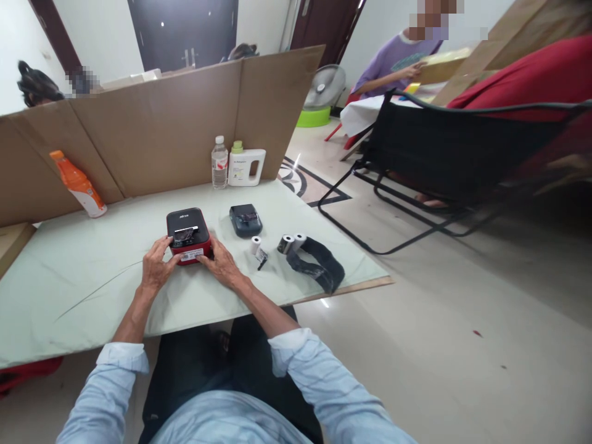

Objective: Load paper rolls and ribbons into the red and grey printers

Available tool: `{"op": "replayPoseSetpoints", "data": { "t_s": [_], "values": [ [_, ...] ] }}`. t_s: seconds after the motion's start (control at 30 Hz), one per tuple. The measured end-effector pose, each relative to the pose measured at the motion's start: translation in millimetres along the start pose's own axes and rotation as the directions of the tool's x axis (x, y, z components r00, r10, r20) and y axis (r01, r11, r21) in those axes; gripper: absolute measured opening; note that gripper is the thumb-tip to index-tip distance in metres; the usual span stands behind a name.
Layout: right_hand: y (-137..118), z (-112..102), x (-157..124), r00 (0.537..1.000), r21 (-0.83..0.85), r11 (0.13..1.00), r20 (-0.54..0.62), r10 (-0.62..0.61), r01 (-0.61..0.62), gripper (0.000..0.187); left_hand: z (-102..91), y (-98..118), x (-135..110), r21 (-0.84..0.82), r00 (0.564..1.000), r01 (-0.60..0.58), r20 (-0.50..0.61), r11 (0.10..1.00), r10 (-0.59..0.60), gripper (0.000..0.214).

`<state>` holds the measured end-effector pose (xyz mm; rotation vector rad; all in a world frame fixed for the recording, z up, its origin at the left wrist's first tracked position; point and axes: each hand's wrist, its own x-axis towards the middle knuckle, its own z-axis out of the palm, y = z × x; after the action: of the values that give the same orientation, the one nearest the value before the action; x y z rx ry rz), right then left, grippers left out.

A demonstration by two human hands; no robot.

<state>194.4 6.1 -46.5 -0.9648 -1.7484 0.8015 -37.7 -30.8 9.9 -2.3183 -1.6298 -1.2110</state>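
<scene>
A red-and-black label printer (189, 233) sits on the table between my two hands. My left hand (158, 261) grips its left front corner, thumb at the front and fingers along the side. On the opposite side my right hand (222, 264) holds the right front corner, its thumb also near the white label on the front. Just right of it lies a smaller dark portable printer (246, 220). Nearer my right forearm are a small white paper roll (256, 245) with a short loose end, a roll in dark wrapping (285, 245), and a roll with a long black strip (324, 262) curling out.
A cardboard screen (171, 123) stands along the table's back. Before it are an orange bottle (79, 185), a clear water bottle (219, 163) and a white jug (246, 166). A black folding chair (453, 148) and a person in purple (393, 65) are at right.
</scene>
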Motion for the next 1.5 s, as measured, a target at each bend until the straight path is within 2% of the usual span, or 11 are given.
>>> {"op": "replayPoseSetpoints", "data": {
  "t_s": [0.27,0.5,0.7,0.9,1.03,1.13,1.2,1.37,1.43,1.5],
  "values": [
    [3,-2,-2,1.0,-0.014,1.0,0.003,-0.002,0.002,0.079,0.6,1,3,-0.004,1.0,0.005,0.023,1.0,-0.005,0.045],
    [2,-2,-1,1.0,-0.011,1.0,0.003,0.008,-0.008,0.08,-5.2,8,10,-0.032,0.996,0.021,0.086,0.999,-0.018,0.04],
    [0,0,0,1.0,-0.011,1.0,0.008,0.003,-0.003,0.08,-5.6,12,10,-0.071,0.998,0.043,0.049,0.997,-0.039,0.047],
    [0,-1,-1,1.0,-0.012,1.0,-0.003,0.022,-0.022,0.081,-11.0,17,27,-0.056,0.995,0.01,0.099,0.998,-0.004,0.051],
    [0,-1,-2,1.0,-0.016,1.0,-0.012,0.006,-0.006,0.08,-9.5,23,44,-0.063,0.987,-0.041,0.151,0.997,0.05,0.038],
    [-1,-1,-2,1.0,-0.028,1.0,-0.022,0.001,-0.002,0.081,-5.2,24,55,-0.114,0.99,-0.015,0.134,0.993,0.03,0.018],
    [-4,-2,-1,0.999,-0.053,0.998,-0.038,-0.014,0.012,0.08,-3.3,24,64,-0.146,0.993,0.022,0.115,0.989,-0.005,0.014],
    [-27,-21,26,0.987,-0.141,0.983,-0.094,-0.132,0.118,0.07,-6.7,24,90,-0.203,0.988,0.097,0.136,0.974,-0.07,0.02],
    [-43,-31,47,0.982,-0.137,0.976,-0.061,-0.181,0.172,0.064,-9.0,26,100,-0.231,0.981,0.125,0.175,0.965,-0.085,0.024],
    [-59,-40,69,0.985,-0.125,0.979,-0.029,-0.168,0.163,0.061,-10.3,28,107,-0.264,0.973,0.148,0.213,0.953,-0.092,0.025]
  ]
}}
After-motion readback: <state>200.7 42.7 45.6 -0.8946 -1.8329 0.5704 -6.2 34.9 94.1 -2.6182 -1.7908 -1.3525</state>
